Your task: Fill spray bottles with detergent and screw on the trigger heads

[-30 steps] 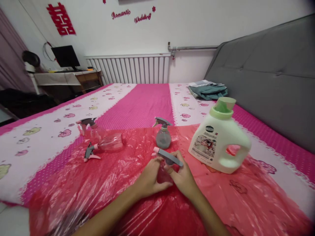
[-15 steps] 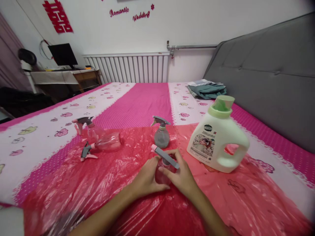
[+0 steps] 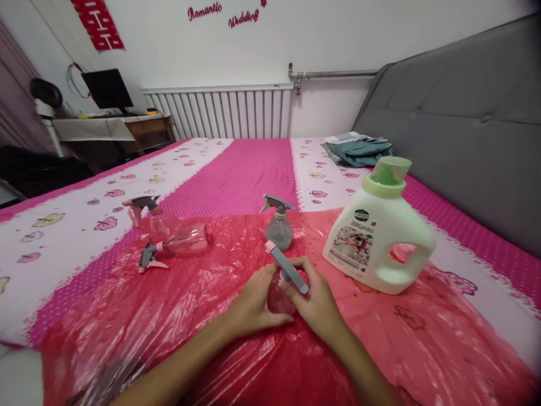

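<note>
A small pink spray bottle (image 3: 279, 299) with a grey trigger head stands upright on the red plastic sheet (image 3: 177, 316), between my hands. My left hand (image 3: 256, 299) is wrapped round the bottle's body from the left. My right hand (image 3: 315, 296) grips its grey head near the neck, thumb and fingers on either side. Just beyond stands a clear grey spray bottle (image 3: 279, 231). Further left, one pink spray bottle (image 3: 186, 239) lies on its side, and another pink spray bottle (image 3: 158, 221) stands behind it.
A large pale green detergent jug (image 3: 380, 231) with a green cap stands to the right of my hands. Folded cloths (image 3: 357, 151) lie further back near the grey headboard (image 3: 460, 124). The sheet covers part of a pink and white bedspread (image 3: 253, 175).
The grey head in my right hand has turned a little, its pink nozzle now pointing more away from me. My left hand keeps its hold. The view has shifted slightly.
</note>
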`<control>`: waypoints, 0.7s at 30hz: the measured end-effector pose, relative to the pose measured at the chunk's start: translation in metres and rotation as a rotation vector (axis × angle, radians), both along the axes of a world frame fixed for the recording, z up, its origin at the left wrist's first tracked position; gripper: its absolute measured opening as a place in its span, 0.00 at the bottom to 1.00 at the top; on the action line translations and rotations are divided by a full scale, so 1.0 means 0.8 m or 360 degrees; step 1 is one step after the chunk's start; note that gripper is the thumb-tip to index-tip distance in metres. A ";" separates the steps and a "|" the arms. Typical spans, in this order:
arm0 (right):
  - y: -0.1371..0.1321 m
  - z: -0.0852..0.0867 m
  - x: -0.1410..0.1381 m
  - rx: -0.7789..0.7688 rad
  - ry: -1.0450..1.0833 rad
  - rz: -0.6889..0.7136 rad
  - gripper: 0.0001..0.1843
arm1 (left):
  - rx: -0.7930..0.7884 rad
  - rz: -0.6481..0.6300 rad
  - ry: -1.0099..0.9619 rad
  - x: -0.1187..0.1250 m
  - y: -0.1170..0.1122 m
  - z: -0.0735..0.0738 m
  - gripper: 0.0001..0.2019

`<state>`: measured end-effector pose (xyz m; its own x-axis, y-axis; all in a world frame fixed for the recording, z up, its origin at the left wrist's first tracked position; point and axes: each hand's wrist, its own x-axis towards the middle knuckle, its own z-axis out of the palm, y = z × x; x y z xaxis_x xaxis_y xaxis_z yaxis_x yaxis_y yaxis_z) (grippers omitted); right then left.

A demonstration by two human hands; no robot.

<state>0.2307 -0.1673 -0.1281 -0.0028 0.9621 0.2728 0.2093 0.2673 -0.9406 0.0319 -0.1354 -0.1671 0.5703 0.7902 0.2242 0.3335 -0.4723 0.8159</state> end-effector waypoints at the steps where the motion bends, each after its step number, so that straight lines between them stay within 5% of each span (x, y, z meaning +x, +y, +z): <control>1: 0.001 -0.002 0.000 -0.0002 -0.0002 -0.0015 0.22 | -0.0003 -0.0003 0.0008 0.000 0.000 0.001 0.40; 9: 0.003 -0.008 0.004 0.0061 0.0008 0.0067 0.38 | 0.0001 -0.0020 -0.0073 0.001 0.000 0.008 0.41; 14: 0.002 0.000 0.004 0.0151 -0.0032 0.0128 0.24 | 0.0004 -0.0002 -0.0076 0.001 0.000 0.006 0.38; 21: 0.003 -0.003 0.004 0.0130 -0.0015 0.0072 0.28 | 0.0049 -0.0003 -0.0004 -0.002 0.002 0.003 0.44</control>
